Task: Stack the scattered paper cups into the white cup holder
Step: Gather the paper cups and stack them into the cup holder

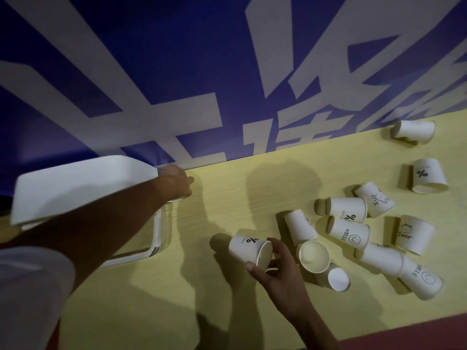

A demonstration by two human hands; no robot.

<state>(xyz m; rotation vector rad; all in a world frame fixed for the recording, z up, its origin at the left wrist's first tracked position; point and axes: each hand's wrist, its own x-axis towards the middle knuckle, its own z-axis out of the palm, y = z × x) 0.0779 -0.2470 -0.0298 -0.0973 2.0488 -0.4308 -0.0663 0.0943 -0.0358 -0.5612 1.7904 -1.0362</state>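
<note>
— What's the room like from where you stand?
— Dim. A blue banner (177,59) with big white characters hangs right down to the back edge of the counter (227,193). The counter is pale yellow with a fine wood grain, and dark shadows lie across it.
— And the holder?
— At the left end. The white cup holder (75,188) is a smooth box with rounded corners and a clear rim (158,236) below it. An arm crosses it, so I can't tell what's inside.
— The hands?
— The left hand (177,183) is at the holder's far corner, fingers curled over a half-hidden cup (174,199); only its edge shows. The right hand (275,269) pinches the mouth of a % cup (246,245) lying on its side, thumb and fingers on the rim.
— The others?
— White paper cups (350,231) lie tumbled together on the right, mostly on their sides, printed "HELLO", "%" or small drawings. A nested pair (401,270) lies among them. A lone cup (414,131) lies by the banner.
</note>
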